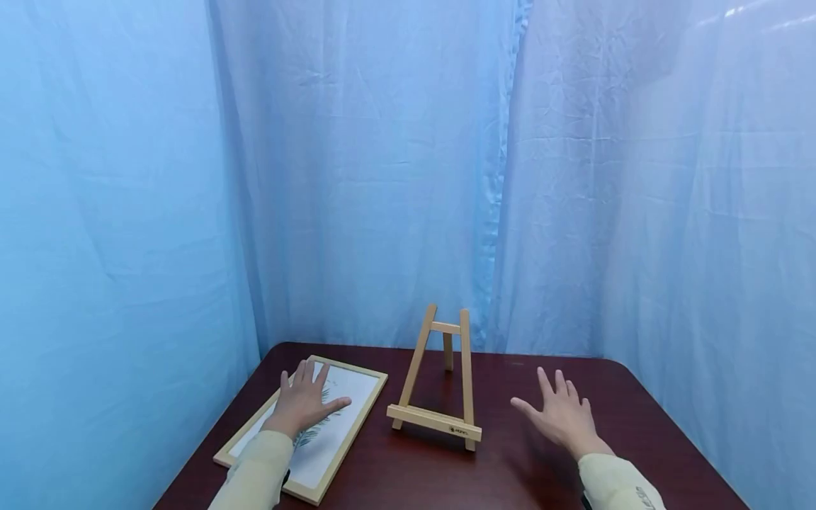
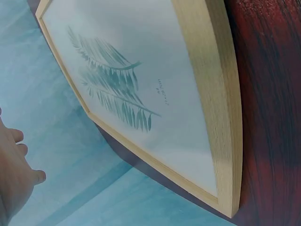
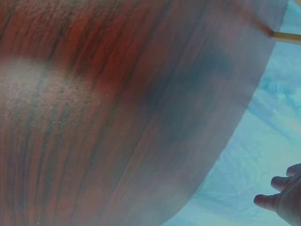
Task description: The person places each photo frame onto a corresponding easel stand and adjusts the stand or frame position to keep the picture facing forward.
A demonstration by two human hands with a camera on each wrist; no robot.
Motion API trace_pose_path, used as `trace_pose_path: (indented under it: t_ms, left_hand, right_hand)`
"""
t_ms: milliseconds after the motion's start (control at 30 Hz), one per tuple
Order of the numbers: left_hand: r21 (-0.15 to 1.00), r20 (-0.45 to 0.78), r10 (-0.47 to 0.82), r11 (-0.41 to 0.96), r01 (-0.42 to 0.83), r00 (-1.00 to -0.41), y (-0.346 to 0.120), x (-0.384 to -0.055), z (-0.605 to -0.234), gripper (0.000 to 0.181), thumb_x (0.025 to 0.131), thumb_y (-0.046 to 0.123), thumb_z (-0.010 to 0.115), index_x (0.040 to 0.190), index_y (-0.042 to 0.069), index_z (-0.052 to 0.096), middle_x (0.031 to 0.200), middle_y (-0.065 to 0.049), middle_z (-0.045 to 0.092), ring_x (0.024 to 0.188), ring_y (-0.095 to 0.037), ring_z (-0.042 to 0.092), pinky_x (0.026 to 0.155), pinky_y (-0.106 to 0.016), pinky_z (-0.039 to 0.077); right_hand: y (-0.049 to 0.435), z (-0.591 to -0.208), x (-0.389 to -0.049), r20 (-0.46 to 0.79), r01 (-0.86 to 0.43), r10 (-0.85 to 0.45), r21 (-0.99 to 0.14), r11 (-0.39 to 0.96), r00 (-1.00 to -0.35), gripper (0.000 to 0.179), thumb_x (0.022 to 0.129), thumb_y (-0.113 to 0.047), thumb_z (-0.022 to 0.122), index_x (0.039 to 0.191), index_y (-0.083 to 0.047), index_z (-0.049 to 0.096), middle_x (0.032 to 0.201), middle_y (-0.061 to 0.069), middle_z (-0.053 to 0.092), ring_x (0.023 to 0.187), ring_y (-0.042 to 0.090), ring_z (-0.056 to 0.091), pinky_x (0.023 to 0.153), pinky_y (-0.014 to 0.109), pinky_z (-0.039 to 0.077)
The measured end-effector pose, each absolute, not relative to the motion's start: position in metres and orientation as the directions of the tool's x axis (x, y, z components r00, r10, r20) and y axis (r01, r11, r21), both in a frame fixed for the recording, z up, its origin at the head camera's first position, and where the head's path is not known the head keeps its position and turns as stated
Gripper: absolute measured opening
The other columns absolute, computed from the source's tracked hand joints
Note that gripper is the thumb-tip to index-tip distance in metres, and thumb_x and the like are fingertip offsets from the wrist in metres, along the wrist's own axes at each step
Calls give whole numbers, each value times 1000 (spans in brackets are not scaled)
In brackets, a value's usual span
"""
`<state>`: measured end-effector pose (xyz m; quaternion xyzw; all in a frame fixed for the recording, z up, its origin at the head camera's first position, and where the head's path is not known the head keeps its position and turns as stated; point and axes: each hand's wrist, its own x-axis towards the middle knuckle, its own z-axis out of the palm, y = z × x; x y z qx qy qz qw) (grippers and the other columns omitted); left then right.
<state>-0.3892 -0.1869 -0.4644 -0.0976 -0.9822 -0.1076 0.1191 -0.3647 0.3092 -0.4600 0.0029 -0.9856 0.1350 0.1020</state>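
Note:
A picture frame [image 1: 372,398] with a pale wooden border and a green leaf print lies flat at the left of the table. Over it hovers my left hand [image 1: 302,405], fingers spread, apart from the frame as the left wrist view shows. A small wooden easel [image 1: 468,375] stands upright near the table's middle, its ledge facing me. To the right of the easel my right hand [image 1: 562,416] is held above the bare tabletop with spread fingers and holds nothing. In the right wrist view a piece of the easel [image 3: 287,37] shows at the upper right.
The dark reddish wooden table [image 1: 510,474] has rounded far corners. Light blue curtains [image 1: 382,177] hang behind it and along both sides. A dark mark with small lettering sits on the easel's ledge.

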Motion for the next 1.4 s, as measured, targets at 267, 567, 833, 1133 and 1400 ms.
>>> trace_pose_path:
  t_ms: [267, 567, 833, 1133, 1400]
  left_hand:
    - [164, 265, 167, 963, 215, -949, -190, -387, -460, 99, 86, 74, 52, 153, 3, 36, 155, -30, 26, 143, -47, 24, 109, -71, 15]
    - [189, 268, 157, 959, 212, -950, -195, -387, -459, 93, 87, 69, 57, 150, 3, 41, 154, -28, 30, 140, -48, 28, 108, -72, 17]
    - [225, 258, 138, 954, 198, -956, -202, -389, -460, 94, 86, 72, 56, 148, 3, 44, 155, -27, 30, 140, -48, 27, 107, -73, 18]
    - [272, 238, 126, 943, 191, -963, -207, -391, -459, 100, 85, 76, 52, 151, 2, 39, 152, -30, 33, 140, -49, 27, 107, -72, 18]
    - [340, 210, 104, 925, 172, -972, -210, -390, -457, 99, 86, 72, 56, 152, 1, 37, 151, -32, 33, 140, -52, 25, 107, -73, 18]
  right_hand:
    - [298, -452, -365, 213, -61, -4, -263, 963, -977, 112, 85, -82, 41, 154, 4, 23, 151, 42, 20, 135, 60, 24, 102, 75, 22]
    - [285, -447, -365, 214, -82, -24, -264, 961, -976, 104, 89, -77, 43, 153, 3, 29, 148, 40, 29, 130, 60, 34, 95, 72, 34]
    - [272, -442, -362, 216, -108, -44, -295, 949, -975, 103, 89, -78, 42, 153, 2, 31, 148, 37, 32, 131, 58, 35, 96, 70, 36]
    - [259, -436, -363, 193, -122, -52, -369, 921, -980, 101, 91, -73, 45, 152, 6, 28, 149, 37, 31, 132, 55, 35, 99, 69, 35]
    - [244, -435, -359, 200, -144, -61, -433, 890, -978, 95, 94, -68, 46, 152, 6, 29, 147, 37, 33, 132, 53, 37, 100, 67, 35]
